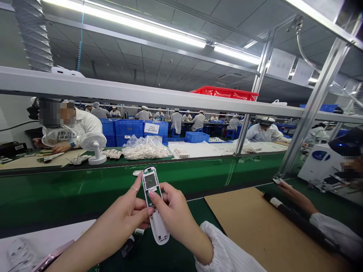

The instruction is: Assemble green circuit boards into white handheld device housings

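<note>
A long white device casing [161, 227] is held between both hands at the centre of the view. Its inner side faces the camera, showing a dark square screen and a circuit board. My left hand [133, 211] grips the casing's left edge, its thumb on the middle and its index finger up by the top end. From the right, my right hand [172, 206] wraps the other edge and presses its thumb on the board below the screen. Just behind the casing's top, a small white part [137, 173] lies on the green belt [113, 185].
Brown cardboard [255, 223] lies at the right, near another person's hand [297, 196]. Across the belt stand a white fan [95, 145], a bag of white parts [146, 148] and blue bins [129, 128]. A metal shelf [141, 92] crosses above.
</note>
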A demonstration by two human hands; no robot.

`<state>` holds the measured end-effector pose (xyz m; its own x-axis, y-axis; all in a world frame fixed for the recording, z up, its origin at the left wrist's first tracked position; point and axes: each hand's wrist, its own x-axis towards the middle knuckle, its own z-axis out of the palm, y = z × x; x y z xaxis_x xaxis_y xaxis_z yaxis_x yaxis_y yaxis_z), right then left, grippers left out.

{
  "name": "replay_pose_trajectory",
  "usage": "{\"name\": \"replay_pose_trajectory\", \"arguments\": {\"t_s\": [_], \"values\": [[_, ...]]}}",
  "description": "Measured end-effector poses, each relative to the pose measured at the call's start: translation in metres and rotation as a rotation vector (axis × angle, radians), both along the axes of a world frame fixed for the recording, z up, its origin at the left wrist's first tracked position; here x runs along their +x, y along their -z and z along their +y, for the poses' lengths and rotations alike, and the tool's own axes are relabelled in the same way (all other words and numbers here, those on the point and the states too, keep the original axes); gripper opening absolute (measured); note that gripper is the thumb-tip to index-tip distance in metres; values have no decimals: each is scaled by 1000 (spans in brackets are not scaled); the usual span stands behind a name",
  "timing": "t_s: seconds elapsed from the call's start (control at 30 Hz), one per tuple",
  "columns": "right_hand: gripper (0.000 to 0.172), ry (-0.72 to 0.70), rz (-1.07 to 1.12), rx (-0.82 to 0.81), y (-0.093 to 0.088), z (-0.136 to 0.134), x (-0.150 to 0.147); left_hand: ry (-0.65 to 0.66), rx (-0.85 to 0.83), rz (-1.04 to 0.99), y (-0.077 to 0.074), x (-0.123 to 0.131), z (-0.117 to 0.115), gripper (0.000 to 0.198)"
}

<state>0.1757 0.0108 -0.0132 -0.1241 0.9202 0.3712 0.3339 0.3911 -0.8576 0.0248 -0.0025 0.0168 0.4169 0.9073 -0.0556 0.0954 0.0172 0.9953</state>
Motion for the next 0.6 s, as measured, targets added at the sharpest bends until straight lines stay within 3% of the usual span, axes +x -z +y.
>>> {"name": "replay_pose_trajectory", "arguments": {"t_s": [0.23,0.37,0.5,0.6], "values": [[31,-49,149,-32,0,3,-2,-46,75,75,-9,3,5,101],[35,-72,326,-18,-4,5,-4,-95,38,-144,3,13,-1,98],[31,53,31,106,-13,1,-1,-125,-78,-260,20,21,-13,97],[30,263,-183,402,-23,-3,10,-188,-58,-254,24,20,-16,95]]}}
